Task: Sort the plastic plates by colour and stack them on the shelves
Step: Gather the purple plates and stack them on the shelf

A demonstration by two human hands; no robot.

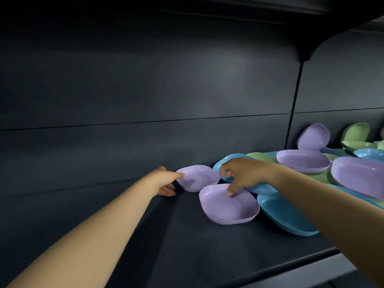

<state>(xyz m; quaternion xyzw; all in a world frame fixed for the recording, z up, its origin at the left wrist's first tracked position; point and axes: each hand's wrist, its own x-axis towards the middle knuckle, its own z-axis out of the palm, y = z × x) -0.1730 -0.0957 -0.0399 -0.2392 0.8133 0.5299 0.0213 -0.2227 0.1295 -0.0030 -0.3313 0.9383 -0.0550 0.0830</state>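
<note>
Head view: 2 bare forearms reach forward over a dark shelf (pixel 207 256), the left one from the lower left corner, the right one from the right edge. Nearest on the shelf lies a purple plate (pixel 228 204), right way up, its right rim touching a blue plate (pixel 286 217) that lies beside it. The right hand (pixel 241 175) hangs palm down over these 2, wrist bent; 1 finger points down and its tip presses the inside of the near purple plate at its far rim, while the other fingers curl loosely above a second blue plate (pixel 222 165) behind, gripping nothing that shows.

Further back and to the left, the left hand (pixel 166 181) holds a second purple plate (pixel 199 177) by its left rim, thumb on top of the rim and fingers underneath against the shelf; that plate is tilted, its left side raised.

To the right, a loose heap of plates spreads along the shelf: green plates (pixel 261 156) under 2 more purple ones (pixel 303 163), with another purple plate (pixel 313 136) leaning upright against the dark back panel (pixel 145 90). Furthest right, green plates (pixel 357 136) stand beside another blue one (pixel 369 153).
</note>
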